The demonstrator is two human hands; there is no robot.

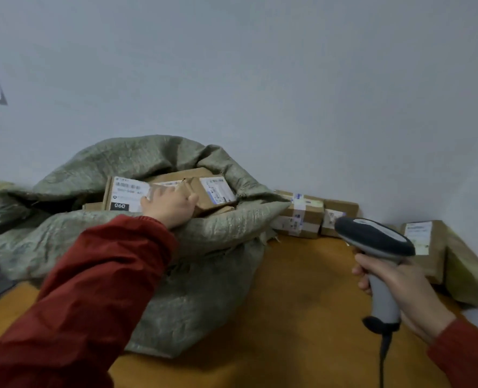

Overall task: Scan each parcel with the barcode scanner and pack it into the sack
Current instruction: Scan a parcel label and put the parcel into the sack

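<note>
Grey wall is backing an orange-brown surface (302, 289), where the sack (204, 275) is slumping with its mouth open for easy loading. The left hand (170, 207) is resting inside, fingers (191, 198) curling over a small parcel (212, 191) that is lying label-up on the others, long axis left to right. Unscanned parcels (302, 217) are waiting along the wall while the right hand (400, 284) is gripping the barcode scanner (377, 242), handle near upright, nose pointing left and away, likely readying the next scan.

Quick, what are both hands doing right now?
Left hand: grips a small cardboard parcel in the sack.
Right hand: grips the barcode scanner.
</note>
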